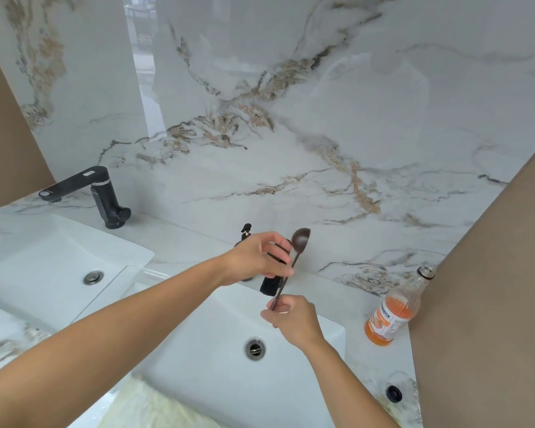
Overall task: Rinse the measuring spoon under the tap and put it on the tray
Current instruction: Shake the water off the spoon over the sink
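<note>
White basin [217, 381] lies nearest, its round drain [255, 350] uncovered. Just above it, the right hand [294, 322] pinches the lower end of a dark measuring spoon [294, 254], its grip clamped on the handle, bowl pointing up. The left hand [257, 257] reaches across, fingers curled around a black tap [269, 285] beside the spoon's stem. On the marble counter [179, 236] to the right stands an open bottle [394, 307] of orange liquid. Farther left sit a second basin [44, 257] and black tap [90, 193].
</note>
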Demonstrator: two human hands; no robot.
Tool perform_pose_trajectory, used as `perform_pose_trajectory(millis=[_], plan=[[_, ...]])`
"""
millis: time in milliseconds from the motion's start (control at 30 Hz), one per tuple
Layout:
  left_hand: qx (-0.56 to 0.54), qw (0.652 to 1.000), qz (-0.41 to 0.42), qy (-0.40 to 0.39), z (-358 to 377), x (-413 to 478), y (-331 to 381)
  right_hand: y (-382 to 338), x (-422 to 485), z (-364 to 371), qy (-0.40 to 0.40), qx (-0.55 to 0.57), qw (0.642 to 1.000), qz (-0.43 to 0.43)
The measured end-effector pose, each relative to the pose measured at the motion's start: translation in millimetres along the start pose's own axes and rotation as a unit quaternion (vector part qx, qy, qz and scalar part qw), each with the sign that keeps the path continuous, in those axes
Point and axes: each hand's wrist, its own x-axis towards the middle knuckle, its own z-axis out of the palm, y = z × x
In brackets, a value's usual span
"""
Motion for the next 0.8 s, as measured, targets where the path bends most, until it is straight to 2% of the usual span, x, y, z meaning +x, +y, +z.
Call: perform_pose_trajectory(millis=[167,400,567,700,800], plan=[[0.011,0.999,-0.024,0.046,-8,-1,-18,-7,1,7,-0.018,-0.028,0.999,-0.018],[-0.01,0.993,-0.028,0.11,-29,-8,-21,-14,-2,22,-0.048,-0.009,0.998,-0.032],[-0.037,0.988,-0.04,0.145,-57,-19,-16,-41,0,21,-0.162,0.129,0.978,-0.016],[-0.088,0.981,-0.057,0.165,-88,-30,-13,-65,9,29,-0.187,0.23,0.955,-0.002],[-0.138,0.975,-0.073,0.161,-107,-40,-19,-80,10,53,-0.187,0.245,0.951,0.016]])
